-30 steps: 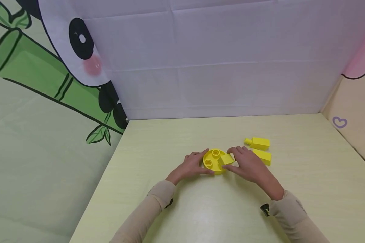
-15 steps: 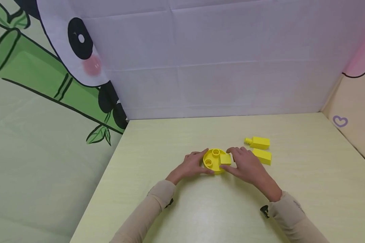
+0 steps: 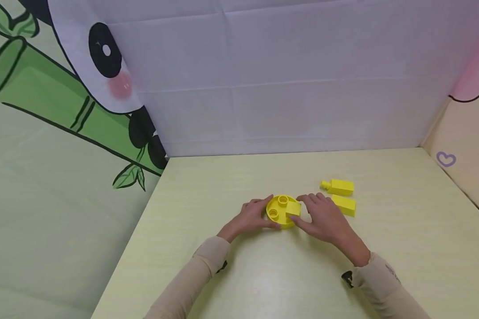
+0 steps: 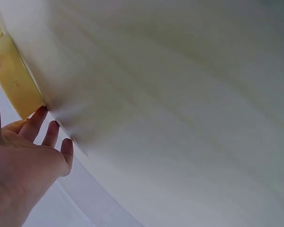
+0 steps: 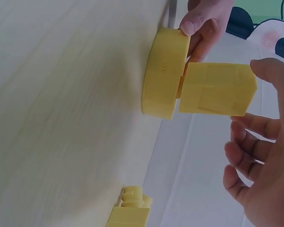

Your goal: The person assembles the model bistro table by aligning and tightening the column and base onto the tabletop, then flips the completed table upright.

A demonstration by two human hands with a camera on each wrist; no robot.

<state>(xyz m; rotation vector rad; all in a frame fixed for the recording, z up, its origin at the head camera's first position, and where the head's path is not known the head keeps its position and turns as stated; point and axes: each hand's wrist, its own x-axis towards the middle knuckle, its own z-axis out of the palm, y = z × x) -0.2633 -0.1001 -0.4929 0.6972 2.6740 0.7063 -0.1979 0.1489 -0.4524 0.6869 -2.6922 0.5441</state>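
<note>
A round yellow plastic base (image 3: 281, 215) with a raised rim lies on the table, two round sockets showing inside it. My left hand (image 3: 252, 216) grips it from the left, thumb at the near side and fingers at the far side. Standing on the base's right part is a yellow block (image 3: 293, 208), which my right hand (image 3: 323, 218) pinches between thumb and fingers. In the right wrist view the block (image 5: 217, 90) stands upright over the base (image 5: 164, 73), with a narrow peg partly visible between them. The left wrist view shows only part of the base (image 4: 19, 78).
Two more yellow blocks lie on their sides beyond my right hand: one with a threaded peg (image 3: 342, 187), and a second block (image 3: 344, 205) in front of it, partly hidden by the hand. A pale cloth wall (image 3: 263, 110) rises behind the table (image 3: 207, 190).
The block in my right hand has turned on the base and moved slightly left, its top now facing differently. My left hand and the base have stayed in place.
</note>
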